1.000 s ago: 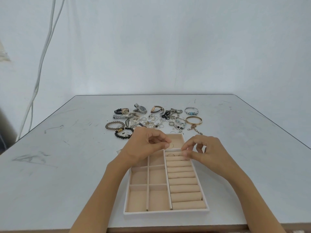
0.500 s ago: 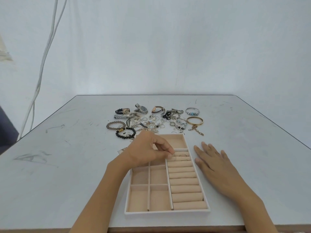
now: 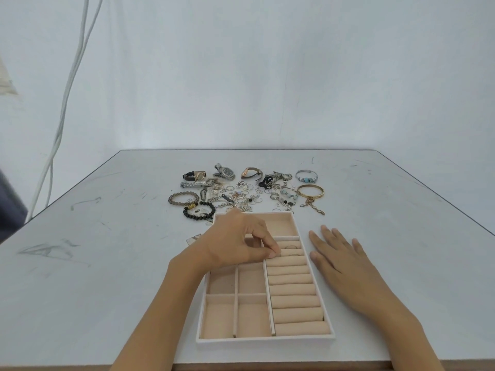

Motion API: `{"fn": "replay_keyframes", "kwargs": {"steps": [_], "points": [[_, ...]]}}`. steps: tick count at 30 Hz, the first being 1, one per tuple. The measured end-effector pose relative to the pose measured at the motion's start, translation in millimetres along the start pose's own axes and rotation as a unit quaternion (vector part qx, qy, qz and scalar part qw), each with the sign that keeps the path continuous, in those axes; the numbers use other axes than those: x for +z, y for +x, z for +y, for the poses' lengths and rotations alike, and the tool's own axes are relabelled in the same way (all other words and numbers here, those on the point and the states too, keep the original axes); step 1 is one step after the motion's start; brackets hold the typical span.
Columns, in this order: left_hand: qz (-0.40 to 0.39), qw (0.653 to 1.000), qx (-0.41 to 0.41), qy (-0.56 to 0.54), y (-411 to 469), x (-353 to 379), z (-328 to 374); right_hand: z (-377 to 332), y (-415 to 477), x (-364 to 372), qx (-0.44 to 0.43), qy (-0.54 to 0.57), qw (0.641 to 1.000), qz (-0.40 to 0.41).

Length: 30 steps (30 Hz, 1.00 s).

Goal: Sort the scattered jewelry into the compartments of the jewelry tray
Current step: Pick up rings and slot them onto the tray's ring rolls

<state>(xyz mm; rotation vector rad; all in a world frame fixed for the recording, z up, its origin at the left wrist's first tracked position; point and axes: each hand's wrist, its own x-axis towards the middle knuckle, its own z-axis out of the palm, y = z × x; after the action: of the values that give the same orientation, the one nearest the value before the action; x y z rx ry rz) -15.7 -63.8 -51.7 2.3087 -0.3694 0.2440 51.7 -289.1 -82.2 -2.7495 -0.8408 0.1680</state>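
Beige jewelry tray (image 3: 265,340) centred, near rim close to the tabletop (image 3: 107,263) front edge.
I see left hand (image 3: 235,242) pinched at the top ring rolls (image 3: 292,290), can't tell if holding a ring; right hand (image 3: 345,266) flat, relaxed, beside right rim; jewelry pile (image 3: 241,191) just past far rim.

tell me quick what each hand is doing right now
left hand: fingers pinched at the ring rolls; whether they hold anything cannot be told
right hand: open, flat on the table

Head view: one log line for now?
left hand: fingers pinched at ring rolls | right hand: flat on table, beside tray | jewelry pile: behind tray
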Motion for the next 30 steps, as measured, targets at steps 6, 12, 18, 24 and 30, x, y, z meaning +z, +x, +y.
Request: {"fn": "replay_keyframes", "kwargs": {"steps": [6, 12, 18, 24, 30], "points": [[-0.015, 0.999, -0.022, -0.021, -1.0, 0.5, -1.7, -0.1, -0.9, -0.6, 0.000, 0.002, 1.000, -0.002], [0.008, 0.999, -0.041, -0.029, 0.9, -0.5, 3.2, -1.7, -1.4, -1.9, 0.000, -0.001, 1.000, -0.006], [0.014, 0.999, -0.033, 0.001, 1.8, 2.9, -0.3, -1.3, -2.1, -1.6, 0.000, -0.008, 1.000, -0.005], [0.017, 0.999, -0.043, 0.007, 2.5, 3.5, -0.7, -0.3, -1.0, -0.9, -0.002, -0.006, 1.000, -0.004], [0.003, 0.999, -0.047, -0.006, 0.4, -0.4, 2.2, -3.6, 1.7, -10.1, -0.003, -0.046, 0.999, -0.001]]}}
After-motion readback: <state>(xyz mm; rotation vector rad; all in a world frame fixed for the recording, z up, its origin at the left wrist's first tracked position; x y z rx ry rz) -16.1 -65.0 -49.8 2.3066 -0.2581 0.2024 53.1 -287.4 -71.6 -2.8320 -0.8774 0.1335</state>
